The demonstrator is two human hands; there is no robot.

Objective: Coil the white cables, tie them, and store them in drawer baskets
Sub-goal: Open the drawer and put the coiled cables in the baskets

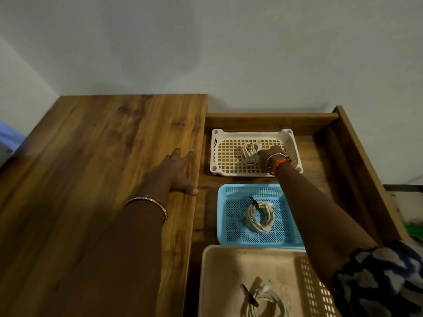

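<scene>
While the right hand (273, 152) reaches into the far white basket (256, 152), a coiled white cable (250, 153) lies on the basket's grid floor, just left of the fingers. The coil looks bunched, with its longer side running roughly front to back, though the dim light makes its exact shape hard to read. The fingers touch or nearly touch the coil; whether they grip it I cannot tell, since the back of the hand hides them.

Nearer, a second coil (259, 216) lies flat in the blue basket (258, 215), an oval loop with its long side running front to back and a dark tie (254, 202) at its far edge. Closest, a third coil (265, 303) sits in the beige basket (251, 280), with a dark tie (250, 296) on its left and a clear plug (267, 287) pointing away.

All three baskets stand in a row inside the open wooden drawer (357, 156). The left hand (177, 173) rests flat on the wooden tabletop (103, 156) beside the drawer, fingers spread and holding nothing.
</scene>
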